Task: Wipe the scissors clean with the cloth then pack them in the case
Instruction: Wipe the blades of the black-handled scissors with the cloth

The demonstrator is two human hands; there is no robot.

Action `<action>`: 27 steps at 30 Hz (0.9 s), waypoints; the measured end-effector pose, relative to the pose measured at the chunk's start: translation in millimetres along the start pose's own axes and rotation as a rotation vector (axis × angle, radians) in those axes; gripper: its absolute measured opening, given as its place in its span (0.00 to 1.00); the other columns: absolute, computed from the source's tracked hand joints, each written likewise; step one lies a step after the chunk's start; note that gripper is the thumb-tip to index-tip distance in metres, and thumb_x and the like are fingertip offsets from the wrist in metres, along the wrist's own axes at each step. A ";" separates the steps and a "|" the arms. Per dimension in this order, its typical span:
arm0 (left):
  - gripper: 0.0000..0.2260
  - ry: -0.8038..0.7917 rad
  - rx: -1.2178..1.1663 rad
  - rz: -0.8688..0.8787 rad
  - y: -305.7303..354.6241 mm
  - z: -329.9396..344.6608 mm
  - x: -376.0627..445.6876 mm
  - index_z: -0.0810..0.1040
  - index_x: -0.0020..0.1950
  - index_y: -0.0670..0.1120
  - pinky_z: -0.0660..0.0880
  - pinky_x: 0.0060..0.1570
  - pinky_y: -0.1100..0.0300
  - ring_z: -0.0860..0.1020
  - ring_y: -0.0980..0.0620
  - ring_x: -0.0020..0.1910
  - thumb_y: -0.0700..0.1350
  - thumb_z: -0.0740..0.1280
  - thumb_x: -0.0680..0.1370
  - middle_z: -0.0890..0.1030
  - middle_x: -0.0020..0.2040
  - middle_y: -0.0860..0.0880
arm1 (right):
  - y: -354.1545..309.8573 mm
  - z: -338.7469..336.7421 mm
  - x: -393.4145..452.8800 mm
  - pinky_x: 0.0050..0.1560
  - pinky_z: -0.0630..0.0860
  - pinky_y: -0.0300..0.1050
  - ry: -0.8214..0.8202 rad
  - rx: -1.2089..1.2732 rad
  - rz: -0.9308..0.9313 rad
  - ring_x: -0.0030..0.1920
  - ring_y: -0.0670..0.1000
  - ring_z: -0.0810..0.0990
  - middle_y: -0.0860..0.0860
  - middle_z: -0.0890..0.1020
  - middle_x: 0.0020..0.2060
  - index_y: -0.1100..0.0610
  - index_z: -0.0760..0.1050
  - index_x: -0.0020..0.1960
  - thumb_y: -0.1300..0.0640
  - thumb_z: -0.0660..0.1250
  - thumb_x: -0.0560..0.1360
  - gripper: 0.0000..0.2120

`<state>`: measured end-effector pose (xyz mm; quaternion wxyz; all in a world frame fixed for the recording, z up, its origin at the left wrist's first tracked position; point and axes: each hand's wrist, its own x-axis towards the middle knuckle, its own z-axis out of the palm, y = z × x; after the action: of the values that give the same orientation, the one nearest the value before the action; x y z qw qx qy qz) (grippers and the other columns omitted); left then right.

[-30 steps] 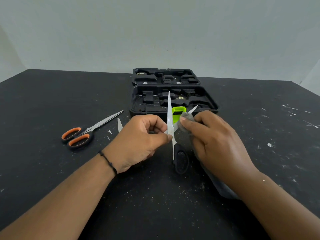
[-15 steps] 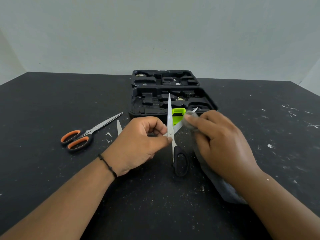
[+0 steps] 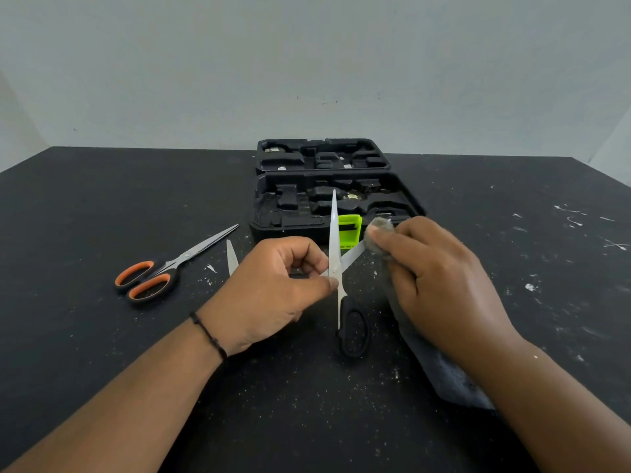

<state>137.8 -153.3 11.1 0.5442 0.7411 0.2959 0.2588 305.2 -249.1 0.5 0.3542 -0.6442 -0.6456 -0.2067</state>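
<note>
Black-handled scissors [image 3: 334, 233] stand spread open in front of me, one blade pointing up and away, the other slanting right. My left hand [image 3: 269, 288] pinches them at the pivot, with one handle hidden under it. My right hand [image 3: 433, 271] grips a grey cloth [image 3: 377, 233] bunched around the tip of the slanting blade; the rest of the cloth trails down under my right wrist. Behind them lies the open black case [image 3: 273, 216] with moulded pockets and a green latch [image 3: 349, 230].
A second pair of scissors [image 3: 160, 273] with orange and black handles lies shut on the black table [image 3: 102, 206] to the left. A bare blade tip [image 3: 232, 257] pokes out behind my left hand. White specks dot the table on the right.
My right hand has slid the cloth outward along the slanting blade to its tip. My left hand and the scissors have stayed put.
</note>
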 end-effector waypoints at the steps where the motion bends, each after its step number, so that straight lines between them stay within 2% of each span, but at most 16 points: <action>1: 0.05 0.002 -0.009 -0.002 0.8 -0.3 -0.3 0.76 0.40 0.40 0.63 0.18 0.68 0.65 0.57 0.18 0.35 0.71 0.73 0.74 0.30 0.51 | -2.7 -0.6 -0.6 0.30 0.74 0.48 -0.023 0.022 -0.035 0.34 0.56 0.74 0.54 0.76 0.36 0.59 0.81 0.56 0.57 0.57 0.78 0.15; 4: 0.05 0.009 -0.010 0.005 2.7 -0.8 -0.8 0.76 0.40 0.41 0.63 0.18 0.68 0.65 0.57 0.18 0.35 0.71 0.73 0.74 0.31 0.49 | 0.1 -2.2 0.1 0.30 0.74 0.49 -0.017 0.030 -0.007 0.35 0.56 0.75 0.53 0.77 0.36 0.57 0.81 0.56 0.57 0.57 0.78 0.15; 7: 0.06 -0.010 0.015 0.010 1.9 0.8 -0.5 0.76 0.39 0.42 0.63 0.18 0.69 0.66 0.58 0.18 0.35 0.71 0.72 0.74 0.29 0.52 | 8.5 -3.1 1.1 0.30 0.74 0.50 0.048 -0.060 0.098 0.35 0.57 0.74 0.54 0.76 0.35 0.57 0.81 0.56 0.62 0.62 0.77 0.12; 12: 0.04 -0.003 0.002 0.008 2.2 -1.0 -0.8 0.76 0.41 0.38 0.63 0.18 0.69 0.66 0.58 0.18 0.35 0.71 0.73 0.73 0.30 0.50 | -0.3 -1.6 -0.8 0.31 0.74 0.49 -0.041 -0.037 -0.025 0.34 0.56 0.74 0.54 0.76 0.36 0.59 0.81 0.57 0.60 0.60 0.78 0.12; 17: 0.06 -0.009 0.035 0.024 1.8 -0.1 -0.5 0.76 0.38 0.43 0.65 0.19 0.67 0.67 0.57 0.19 0.36 0.71 0.72 0.75 0.28 0.55 | 6.6 -2.4 1.6 0.28 0.73 0.49 0.047 -0.102 0.107 0.34 0.56 0.73 0.53 0.75 0.34 0.58 0.81 0.56 0.61 0.63 0.77 0.11; 22: 0.05 0.034 -0.014 -0.043 1.7 0.9 1.1 0.76 0.40 0.42 0.63 0.18 0.68 0.66 0.56 0.18 0.36 0.71 0.73 0.75 0.30 0.51 | -4.1 -7.3 1.4 0.33 0.74 0.48 0.118 -0.078 0.118 0.36 0.55 0.74 0.53 0.76 0.37 0.60 0.79 0.58 0.60 0.62 0.78 0.11; 27: 0.07 0.048 -0.093 -0.046 1.3 0.2 1.8 0.75 0.38 0.43 0.61 0.17 0.68 0.64 0.57 0.18 0.36 0.71 0.73 0.73 0.24 0.55 | -16.4 1.1 -1.3 0.32 0.74 0.52 -0.089 -0.022 -0.093 0.35 0.58 0.75 0.55 0.77 0.37 0.59 0.80 0.55 0.61 0.62 0.76 0.11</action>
<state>139.4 -152.4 12.4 0.5766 0.7015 0.3138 0.2774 288.8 -250.6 2.0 0.3079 -0.6258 -0.6879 -0.2009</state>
